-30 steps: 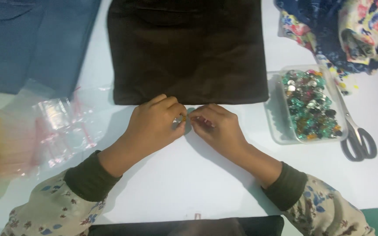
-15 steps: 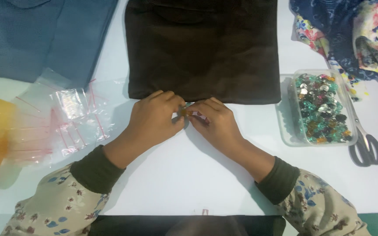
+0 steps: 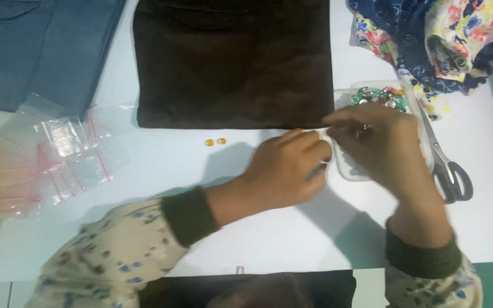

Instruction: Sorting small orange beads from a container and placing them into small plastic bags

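Over the clear rectangular plastic tray of multicoloured glass beads (image 3: 423, 122), the right hand (image 3: 386, 145) is held palm down, with its fingers (image 3: 343, 118) curled together above the tray's contents; whether a bead is gripped cannot be told, since the fingertips are hidden by the back of the hand. Just to the left, the left hand (image 3: 286, 168) is rested on the white worktop (image 3: 161, 228), its fingers (image 3: 315, 151) curled closed at the tray's left wall; what is pinched there cannot be made out. Two small orange round beads (image 3: 215, 141) are seen lying side by side on the worktop, just below the lower edge of the dark brown folded fabric (image 3: 232, 63) and well apart from both hands. A pair of grey-handled metal scissors (image 3: 449, 168) is placed just right of the tray. Small clear zip bags with red seals (image 3: 67, 157) are spread at the left, below blue denim cloth (image 3: 41, 45). Floral patterned fabric (image 3: 446, 34) is heaped at the upper right.
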